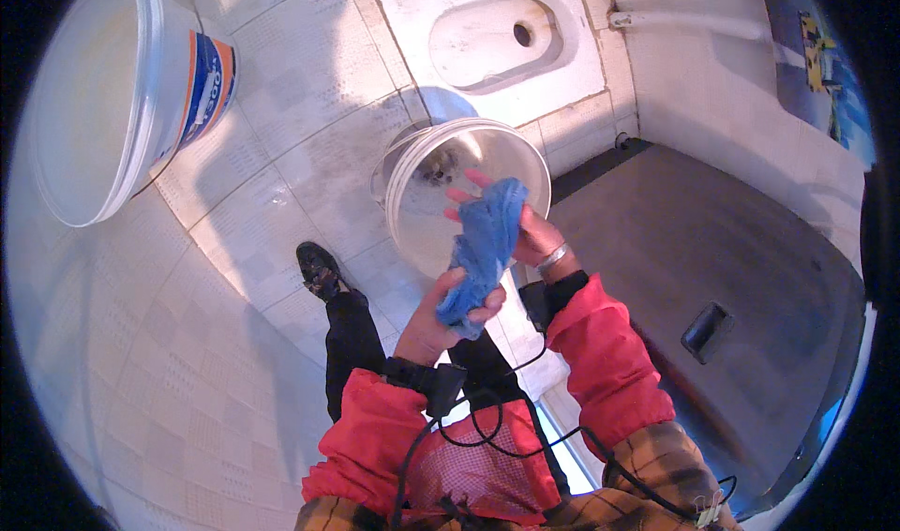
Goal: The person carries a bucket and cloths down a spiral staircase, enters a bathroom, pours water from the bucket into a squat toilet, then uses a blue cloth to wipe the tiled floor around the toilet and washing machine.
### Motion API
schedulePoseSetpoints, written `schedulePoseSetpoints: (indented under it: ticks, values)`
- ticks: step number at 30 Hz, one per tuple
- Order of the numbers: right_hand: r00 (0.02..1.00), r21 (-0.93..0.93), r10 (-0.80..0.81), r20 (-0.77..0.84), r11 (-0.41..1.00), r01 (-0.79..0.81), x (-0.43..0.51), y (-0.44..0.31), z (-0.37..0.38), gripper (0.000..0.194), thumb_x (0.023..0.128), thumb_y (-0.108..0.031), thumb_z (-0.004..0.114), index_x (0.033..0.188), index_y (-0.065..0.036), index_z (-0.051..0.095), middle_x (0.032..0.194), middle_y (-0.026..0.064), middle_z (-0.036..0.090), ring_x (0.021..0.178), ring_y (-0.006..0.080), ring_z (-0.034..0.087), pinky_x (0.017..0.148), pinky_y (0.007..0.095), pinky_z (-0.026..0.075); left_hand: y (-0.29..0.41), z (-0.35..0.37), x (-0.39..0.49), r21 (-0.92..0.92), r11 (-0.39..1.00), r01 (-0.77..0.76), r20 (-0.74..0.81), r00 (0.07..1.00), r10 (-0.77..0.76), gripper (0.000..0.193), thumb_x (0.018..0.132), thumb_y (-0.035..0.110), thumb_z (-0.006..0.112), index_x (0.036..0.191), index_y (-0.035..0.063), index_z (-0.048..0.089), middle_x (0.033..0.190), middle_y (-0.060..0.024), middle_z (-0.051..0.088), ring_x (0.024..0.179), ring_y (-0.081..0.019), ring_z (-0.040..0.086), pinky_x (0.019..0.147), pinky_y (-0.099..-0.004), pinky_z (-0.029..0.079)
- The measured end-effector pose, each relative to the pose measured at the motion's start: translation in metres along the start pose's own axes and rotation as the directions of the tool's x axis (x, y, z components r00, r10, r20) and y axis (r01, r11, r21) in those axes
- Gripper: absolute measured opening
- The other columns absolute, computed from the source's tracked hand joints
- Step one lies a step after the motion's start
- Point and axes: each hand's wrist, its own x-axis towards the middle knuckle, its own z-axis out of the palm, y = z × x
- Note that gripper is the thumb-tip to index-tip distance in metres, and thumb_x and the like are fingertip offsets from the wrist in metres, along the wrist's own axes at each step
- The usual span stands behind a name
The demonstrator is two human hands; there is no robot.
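Note:
A bunched blue cloth (485, 246) stretches between my two hands above a white plastic bucket (401, 200). My left hand (429, 323) grips its lower end, thumb on top and fingers curled around. At the upper end, my right hand (536, 237) holds the cloth across the palm, its fingertips extending past the far side over the bucket's mouth. Inside the bucket there is a dark patch (441, 165) near the far wall; whether it is water, dirt or a reflection I cannot tell. The cloth and my hands hide part of the near rim.
A white squat toilet (492, 95) is set in the tiled floor (302, 172) beyond the bucket. At upper left stands a large tub (148, 109) with an orange and blue label. A dark panel (703, 264) lies at right. Black cables (520, 455) hang from my wrists.

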Motion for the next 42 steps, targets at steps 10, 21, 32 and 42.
schedulePoseSetpoints:
  ticks: [10, 21, 32, 42]
  values:
    - [0.963, -0.155, 0.117, -0.244, 0.975, -0.158, -0.002, -0.041, 0.017, 0.035, 0.075, -0.027, 0.069, 0.099, -0.008, 0.051, 0.108, 0.0119, 0.055, 0.095, 0.0257, 0.058, 0.082, 0.0393, 0.048, 0.007, 0.022, 0.001, 0.418, 0.908, -0.021, -0.011, 1.000, 0.028, 0.060, 0.072, 0.032, 0.073, 0.115, 0.0016, 0.046, 0.084, -0.0073, 0.054, 0.063, -0.0111, 0.049, 0.056, -0.0209, 0.042]
    - [0.932, -0.589, 0.174, -0.318, 0.734, -0.338, 0.040, -0.035, 0.028, 0.018, 0.064, -0.004, 0.067, 0.081, -0.005, 0.058, 0.079, -0.0005, 0.057, 0.073, 0.0107, 0.053, 0.068, 0.0254, 0.044, -0.011, 0.018, 0.028, 0.922, 0.383, 0.062, -0.290, 0.766, 0.573, 0.029, 0.073, 0.016, 0.070, 0.095, 0.0029, 0.056, 0.082, -0.0026, 0.061, 0.074, -0.0121, 0.058, 0.067, -0.0288, 0.048]
    - [0.901, -0.944, -0.299, -0.315, 0.194, -0.266, 0.047, 0.018, 0.061, 0.029, 0.061, -0.007, 0.066, 0.089, -0.005, 0.057, 0.091, 0.0099, 0.058, 0.086, 0.0214, 0.058, 0.078, 0.0304, 0.046, -0.015, -0.031, 0.037, 0.983, 0.174, 0.056, -0.173, 0.587, 0.791, 0.066, 0.065, 0.020, 0.078, 0.117, -0.0013, 0.044, 0.107, -0.0159, 0.059, 0.098, -0.0242, 0.060, 0.081, -0.0348, 0.047]
    - [0.849, -0.964, -0.455, -0.267, 0.118, -0.240, -0.024, 0.061, 0.011, 0.058, 0.068, -0.012, 0.072, 0.120, -0.004, 0.046, 0.121, 0.0155, 0.050, 0.113, 0.0284, 0.049, 0.095, 0.0358, 0.040, 0.010, 0.002, 0.013, 0.991, 0.089, -0.098, -0.059, 0.279, 0.958, 0.072, 0.065, 0.014, 0.076, 0.122, -0.0060, 0.037, 0.111, -0.0153, 0.053, 0.101, -0.0225, 0.053, 0.091, -0.0338, 0.040]
